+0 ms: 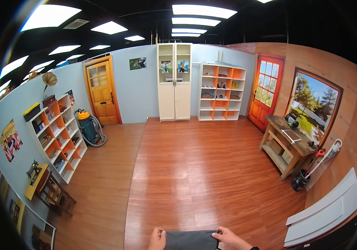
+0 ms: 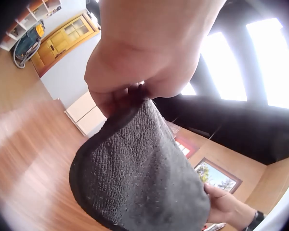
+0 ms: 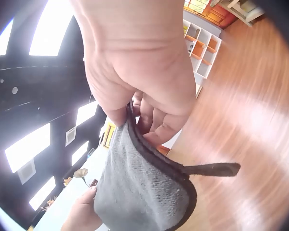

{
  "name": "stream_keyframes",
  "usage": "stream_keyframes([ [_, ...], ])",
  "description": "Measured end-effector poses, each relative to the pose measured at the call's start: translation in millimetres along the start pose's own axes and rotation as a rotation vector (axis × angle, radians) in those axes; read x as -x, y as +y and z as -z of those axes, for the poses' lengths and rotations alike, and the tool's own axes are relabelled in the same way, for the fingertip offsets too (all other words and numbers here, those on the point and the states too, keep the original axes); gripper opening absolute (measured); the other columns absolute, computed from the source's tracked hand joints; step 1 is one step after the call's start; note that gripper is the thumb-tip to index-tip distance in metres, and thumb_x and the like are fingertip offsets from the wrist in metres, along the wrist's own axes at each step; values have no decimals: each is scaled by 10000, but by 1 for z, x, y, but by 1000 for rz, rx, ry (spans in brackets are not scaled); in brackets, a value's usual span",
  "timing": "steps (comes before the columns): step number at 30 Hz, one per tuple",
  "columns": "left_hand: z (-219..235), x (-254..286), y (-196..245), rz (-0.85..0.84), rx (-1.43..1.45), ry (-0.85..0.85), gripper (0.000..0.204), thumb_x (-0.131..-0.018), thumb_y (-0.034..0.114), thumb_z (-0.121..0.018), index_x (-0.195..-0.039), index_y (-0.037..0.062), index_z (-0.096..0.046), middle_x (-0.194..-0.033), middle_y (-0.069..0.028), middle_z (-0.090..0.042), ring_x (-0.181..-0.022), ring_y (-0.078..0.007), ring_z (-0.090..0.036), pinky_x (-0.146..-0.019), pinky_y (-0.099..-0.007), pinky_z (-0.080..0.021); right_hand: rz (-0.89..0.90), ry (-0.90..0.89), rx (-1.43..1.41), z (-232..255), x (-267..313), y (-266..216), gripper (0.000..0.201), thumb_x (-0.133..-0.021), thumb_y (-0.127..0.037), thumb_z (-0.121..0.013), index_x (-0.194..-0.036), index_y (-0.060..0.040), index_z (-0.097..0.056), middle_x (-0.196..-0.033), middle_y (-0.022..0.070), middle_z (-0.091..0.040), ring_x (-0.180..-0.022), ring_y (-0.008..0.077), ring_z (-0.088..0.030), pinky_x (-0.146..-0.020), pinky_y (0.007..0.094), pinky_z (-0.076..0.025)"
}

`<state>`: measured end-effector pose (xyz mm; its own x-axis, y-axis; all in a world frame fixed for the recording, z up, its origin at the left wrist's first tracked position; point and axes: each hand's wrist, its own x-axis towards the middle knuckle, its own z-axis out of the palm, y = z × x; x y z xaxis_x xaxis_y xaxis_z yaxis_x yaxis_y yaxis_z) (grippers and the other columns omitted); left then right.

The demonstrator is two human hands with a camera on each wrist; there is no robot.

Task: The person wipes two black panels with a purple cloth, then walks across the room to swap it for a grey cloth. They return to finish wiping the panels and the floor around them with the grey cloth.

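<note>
A dark grey cloth (image 1: 191,239) with a darker bound edge is stretched between my two hands at the bottom of the head view. My left hand (image 1: 157,238) pinches its left edge, and my right hand (image 1: 227,237) pinches the right edge between thumb and fingers. In the left wrist view the cloth (image 2: 139,168) hangs in a curve below the left hand (image 2: 144,62), its surface ribbed and fuzzy. A dark hanging loop (image 3: 214,169) sticks out from the cloth's edge near the right hand (image 3: 139,72) in the right wrist view.
Wooden floor (image 1: 187,166) spreads ahead. On the left stand a sewing machine table (image 1: 41,183), a shelf (image 1: 59,137) and a vacuum cleaner (image 1: 87,128). A cabinet (image 1: 174,98) and cube shelf (image 1: 220,93) line the back wall. At right are a workbench (image 1: 287,146) and white panels (image 1: 324,212).
</note>
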<state>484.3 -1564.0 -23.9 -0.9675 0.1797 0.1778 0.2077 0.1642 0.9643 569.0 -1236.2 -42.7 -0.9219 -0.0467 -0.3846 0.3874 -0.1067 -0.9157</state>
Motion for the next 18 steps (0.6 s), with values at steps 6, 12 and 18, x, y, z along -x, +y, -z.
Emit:
stream_keyframes([
  [6, -32, 12, 53, -78, -213, -35, 186, -933, 137, -566, -1047, -2, -521, -839, -166, -670, -714, -261, -647, -632, -366, -506, 31, 33, 105, -50, 0, 0, 249, -894, -182, -663, -1043, 12, -617, -909, 44, -637, -835, 116, -589, -688, 278, -503],
  [12, -58, 26, 77, 97, -27, -441, 233, -941, 112, -536, -1136, -2, -482, -872, -159, -669, -757, -243, -648, -656, -355, -520, -6, -142, -176, -78, 2, -33, 319, -933, -184, -601, -1200, -22, -535, -1027, 68, -633, -900, 149, -614, -785, 317, -547],
  [18, -54, 32, 80, 88, -10, -584, 265, -943, 55, -495, -1194, 3, -427, -1019, -173, -657, -888, -208, -639, -739, -326, -528, 212, -211, 25, -78, 2, -30, 316, -890, -105, -651, -1166, -30, -517, -1012, 58, -598, -909, 129, -576, -785, 280, -503],
])
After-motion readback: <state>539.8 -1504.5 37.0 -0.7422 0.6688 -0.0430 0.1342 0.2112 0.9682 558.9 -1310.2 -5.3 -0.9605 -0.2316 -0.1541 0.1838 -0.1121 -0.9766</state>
